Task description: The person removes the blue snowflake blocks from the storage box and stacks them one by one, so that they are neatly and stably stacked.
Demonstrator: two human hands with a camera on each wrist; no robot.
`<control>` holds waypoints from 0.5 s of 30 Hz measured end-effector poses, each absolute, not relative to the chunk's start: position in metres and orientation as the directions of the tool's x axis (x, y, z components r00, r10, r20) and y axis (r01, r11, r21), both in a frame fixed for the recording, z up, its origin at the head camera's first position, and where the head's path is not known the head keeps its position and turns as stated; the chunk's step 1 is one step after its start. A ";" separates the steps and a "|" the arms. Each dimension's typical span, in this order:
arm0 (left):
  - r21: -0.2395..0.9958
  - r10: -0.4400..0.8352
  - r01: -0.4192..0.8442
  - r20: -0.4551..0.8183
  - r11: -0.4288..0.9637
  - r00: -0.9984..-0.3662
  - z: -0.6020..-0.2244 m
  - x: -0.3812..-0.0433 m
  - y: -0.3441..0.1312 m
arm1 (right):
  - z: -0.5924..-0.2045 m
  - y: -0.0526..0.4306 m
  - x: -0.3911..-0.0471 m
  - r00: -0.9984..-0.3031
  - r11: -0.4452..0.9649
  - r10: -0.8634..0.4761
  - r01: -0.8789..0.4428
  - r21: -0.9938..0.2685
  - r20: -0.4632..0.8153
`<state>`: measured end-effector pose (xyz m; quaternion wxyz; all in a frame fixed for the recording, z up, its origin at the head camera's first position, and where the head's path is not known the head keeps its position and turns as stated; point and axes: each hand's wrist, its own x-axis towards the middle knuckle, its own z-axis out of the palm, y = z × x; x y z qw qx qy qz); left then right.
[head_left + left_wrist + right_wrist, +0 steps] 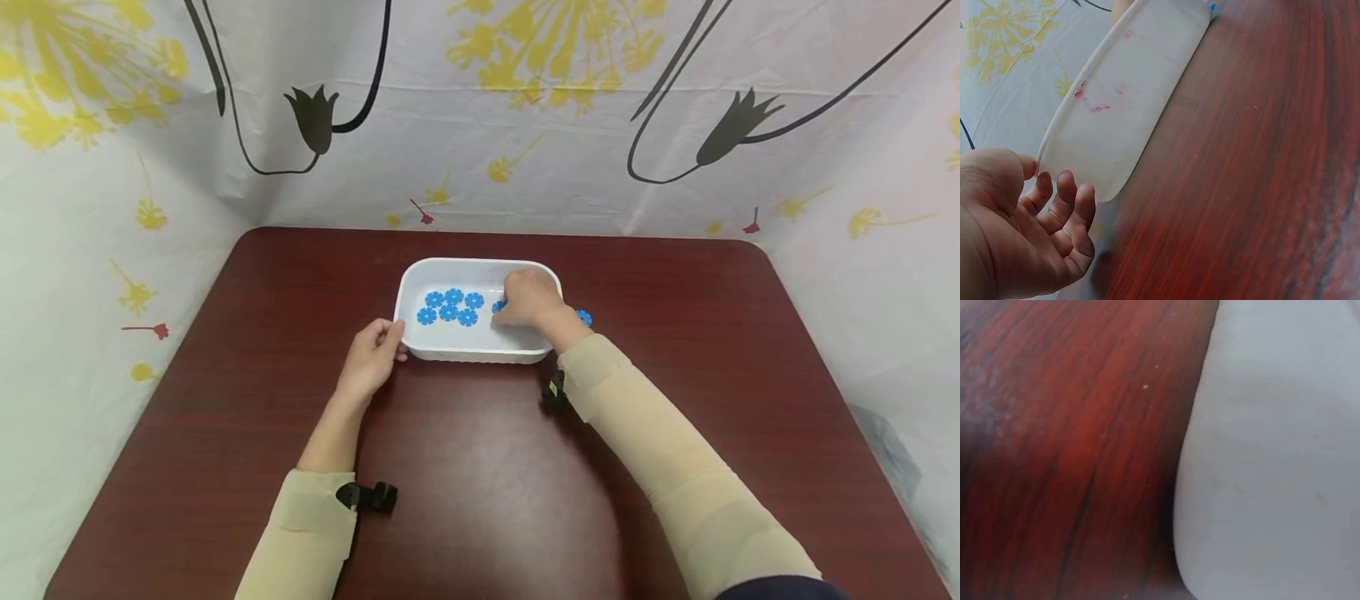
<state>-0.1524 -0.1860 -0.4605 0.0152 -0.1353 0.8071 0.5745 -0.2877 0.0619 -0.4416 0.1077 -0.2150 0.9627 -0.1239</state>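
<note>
A white plastic tray (480, 356) lies near the far side of the table. My left hand (371, 358) pinches its left rim between thumb and index finger. In the left wrist view the other fingers of that left hand (1041, 231) curl loosely beside the tray's outer wall (1110, 106). Several blue flower-shaped discs (448, 312) lie flat in the tray's left half. My right hand (531, 302) reaches down inside the right half, its fingertips pinching another blue flower-shaped disc (498, 307), partly hidden by the fingers. The right wrist view shows only the tray's outside (1272, 456) and tabletop.
One more blue disc (583, 317) sits on the table just right of the tray, partly behind my right wrist. The dark red wooden table (465, 467) has rounded far corners. A white patterned cloth (480, 167) hangs behind it and along both sides.
</note>
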 end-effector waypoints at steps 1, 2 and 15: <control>0.924 -0.200 -0.235 -0.180 0.302 -0.963 -0.461 -0.152 -0.186 | -0.442 0.062 -0.288 -0.883 0.879 -0.443 -0.393 -0.271 -0.154; 0.925 -0.198 -0.233 -0.179 0.299 -0.964 -0.461 -0.153 -0.185 | -0.443 0.062 -0.287 -0.883 0.880 -0.444 -0.398 -0.257 -0.151; 0.923 -0.200 -0.234 -0.178 0.304 -0.963 -0.460 -0.153 -0.185 | -0.439 0.066 -0.283 -0.854 0.849 -0.519 -0.510 -0.136 -0.036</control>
